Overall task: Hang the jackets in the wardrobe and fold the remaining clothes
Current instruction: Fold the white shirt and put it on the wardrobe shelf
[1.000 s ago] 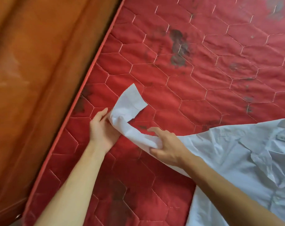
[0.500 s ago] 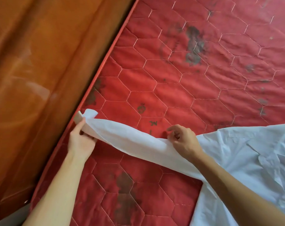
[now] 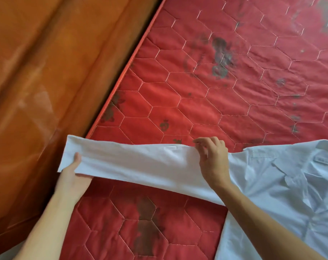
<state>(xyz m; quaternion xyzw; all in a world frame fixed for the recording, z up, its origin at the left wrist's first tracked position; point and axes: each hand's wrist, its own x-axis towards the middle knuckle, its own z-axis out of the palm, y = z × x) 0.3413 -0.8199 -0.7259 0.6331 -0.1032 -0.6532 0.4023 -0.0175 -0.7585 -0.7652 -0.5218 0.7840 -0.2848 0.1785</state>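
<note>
Shirt (image 3: 283, 184) lies on the red mattress (image 3: 215, 94), its sleeve (image 3: 133, 162) stretched flat — left hand (image 3: 71, 177) clamps the cuff, right hand (image 3: 213, 162) pinches the sleeve's upper edge near the shoulder. Light, limp cotton, likely crease-prone; best held at seams and cuff. No containers visible.

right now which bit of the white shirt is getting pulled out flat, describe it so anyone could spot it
Start from the red quilted mattress beside the orange wooden panel. A white shirt lies at its right side, and one long sleeve stretches leftward to the mattress edge. It is the only part held taut, between the left hand at the cuff and the right hand near the shoulder.
</note>
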